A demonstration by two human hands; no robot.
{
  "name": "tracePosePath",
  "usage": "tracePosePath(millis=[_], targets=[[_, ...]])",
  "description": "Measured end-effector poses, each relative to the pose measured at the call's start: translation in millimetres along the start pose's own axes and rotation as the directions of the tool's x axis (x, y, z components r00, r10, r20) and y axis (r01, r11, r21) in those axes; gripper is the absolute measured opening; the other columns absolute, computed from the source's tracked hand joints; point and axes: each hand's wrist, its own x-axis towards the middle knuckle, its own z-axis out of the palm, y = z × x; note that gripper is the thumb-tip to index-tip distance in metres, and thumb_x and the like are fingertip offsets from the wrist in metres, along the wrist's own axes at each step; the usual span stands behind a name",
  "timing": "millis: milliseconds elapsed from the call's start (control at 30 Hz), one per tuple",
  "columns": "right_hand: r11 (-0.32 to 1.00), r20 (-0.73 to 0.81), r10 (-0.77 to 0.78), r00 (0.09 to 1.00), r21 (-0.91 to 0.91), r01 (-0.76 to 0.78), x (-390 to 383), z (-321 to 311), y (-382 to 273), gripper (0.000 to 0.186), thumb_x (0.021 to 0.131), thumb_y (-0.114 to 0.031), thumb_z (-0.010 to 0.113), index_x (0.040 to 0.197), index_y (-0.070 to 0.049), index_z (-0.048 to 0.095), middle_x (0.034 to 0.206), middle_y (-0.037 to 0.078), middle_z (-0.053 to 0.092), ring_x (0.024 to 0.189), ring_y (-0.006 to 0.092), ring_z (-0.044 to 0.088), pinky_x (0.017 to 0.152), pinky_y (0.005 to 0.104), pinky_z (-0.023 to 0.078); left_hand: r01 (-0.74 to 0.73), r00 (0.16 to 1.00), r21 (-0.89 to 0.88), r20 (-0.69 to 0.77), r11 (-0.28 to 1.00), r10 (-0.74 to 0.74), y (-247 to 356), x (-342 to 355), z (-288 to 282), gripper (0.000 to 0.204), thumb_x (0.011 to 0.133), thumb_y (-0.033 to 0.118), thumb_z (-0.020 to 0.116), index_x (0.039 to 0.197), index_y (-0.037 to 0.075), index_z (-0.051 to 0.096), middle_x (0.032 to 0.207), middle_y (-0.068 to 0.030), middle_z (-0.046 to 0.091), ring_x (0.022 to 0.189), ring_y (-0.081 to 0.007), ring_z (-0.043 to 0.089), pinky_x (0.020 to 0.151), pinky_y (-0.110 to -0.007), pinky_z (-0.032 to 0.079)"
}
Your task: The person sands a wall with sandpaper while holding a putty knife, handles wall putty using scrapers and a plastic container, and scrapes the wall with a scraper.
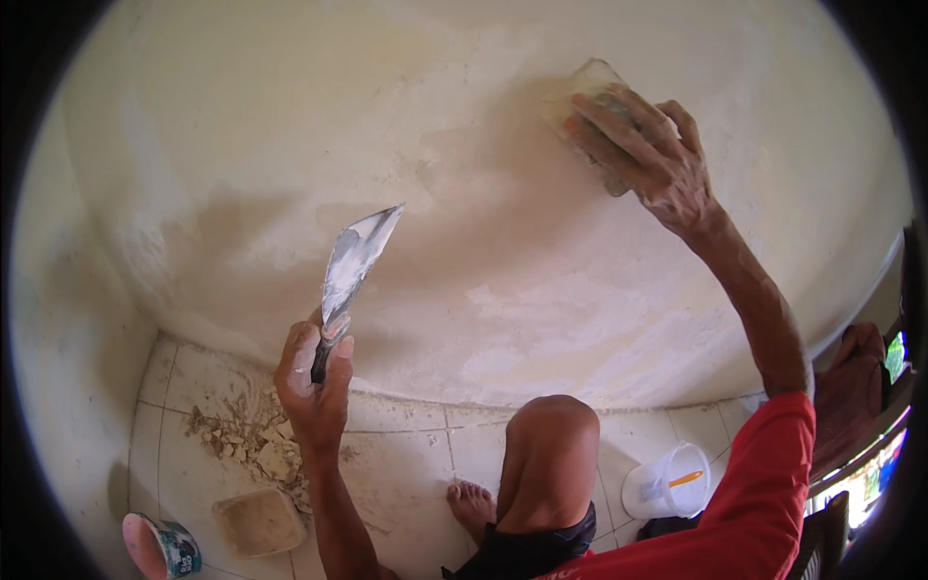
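My left hand (314, 396) is closed round the dark handle of a putty knife (356, 256). The blade points up, smeared with white filler, and stands in front of the pale plastered wall (464, 324). Higher up and to the right, my right hand (655, 164) grips a flat, pale, roughly rectangular plate (597, 77) with darker grey patches. Its fingers lie spread across the back of the plate, which is against or very close to the wall. The plate's exact kind is unclear. Whitish, uneven filler patches mark the wall, and dust coats both hands.
Broken plaster chunks (275, 456) lie on the tiled floor (401, 474) at the wall's foot. Left of my foot stand a tan tray (259, 523) and a small tub (181, 549), pink inside. A white bucket (646, 488) with an orange-handled tool (685, 478) stands at my right.
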Motion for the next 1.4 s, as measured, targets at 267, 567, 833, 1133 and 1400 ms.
tracePosePath(millis=[267, 567, 833, 1133, 1400], targets=[[0.963, 0.082, 0.267, 0.96, 0.024, -0.27, -55, -49, -11, 0.056, 0.077, -0.005, 0.072, 0.132, -0.017, 0.063, 0.13, 0.004, 0.06, 0.115, 0.0251, 0.059, 0.089, 0.0376, 0.051, -0.053, 0.998, 0.022, -0.024, 0.998, 0.054, 2, 1, -3, 0.015, 0.091, 0.001, 0.059, 0.106, -0.004, 0.06, 0.088, 0.0009, 0.052, 0.077, -0.0068, 0.044, 0.068, -0.021, 0.038], [0.822, -0.165, 0.565, 0.809, 0.02, -0.57, 10, 10, -47, 0.053, 0.083, -0.006, 0.066, 0.133, -0.023, 0.062, 0.133, 0.003, 0.055, 0.115, 0.0252, 0.051, 0.081, 0.0412, 0.046, -0.136, 0.991, 0.013, 0.006, 0.991, 0.136, 13, 1, 7, 0.019, 0.092, -0.001, 0.061, 0.11, -0.006, 0.061, 0.093, -0.0001, 0.056, 0.08, -0.0064, 0.047, 0.07, -0.02, 0.039], [0.918, 0.245, 0.355, 0.902, 0.09, -0.385, -31, -33, -129, 0.05, 0.084, -0.01, 0.062, 0.133, -0.016, 0.062, 0.137, 0.004, 0.055, 0.124, 0.0232, 0.049, 0.096, 0.0435, 0.034, -0.106, 0.994, 0.014, 0.012, 0.994, 0.106, 14, -2, -3, 0.02, 0.093, -0.001, 0.059, 0.111, -0.006, 0.061, 0.095, -0.0013, 0.058, 0.08, -0.0075, 0.049, 0.071, -0.02, 0.041], [0.823, -0.023, 0.562, 0.827, -0.084, -0.562, -7, -15, -27, 0.054, 0.087, -0.001, 0.059, 0.138, -0.019, 0.057, 0.132, 0.004, 0.057, 0.121, 0.0263, 0.051, 0.099, 0.0459, 0.035, -0.09, 0.996, 0.006, 0.002, 0.996, 0.09, 16, -1, 1, 0.021, 0.092, -0.001, 0.059, 0.113, -0.006, 0.062, 0.099, -0.0045, 0.061, 0.087, -0.0102, 0.053, 0.079, -0.022, 0.043], [0.941, 0.311, 0.305, 0.9, 0.046, -0.335, -65, -42, -101, 0.057, 0.08, -0.014, 0.072, 0.136, -0.018, 0.059, 0.139, 0.003, 0.055, 0.122, 0.0214, 0.052, 0.098, 0.047, 0.032, -0.128, 0.992, 0.029, 0.024, 0.991, 0.128, 10, -4, -1, 0.029, 0.09, -0.001, 0.061, 0.119, -0.006, 0.06, 0.094, -0.0046, 0.056, 0.082, -0.01, 0.05, 0.075, -0.022, 0.042]])
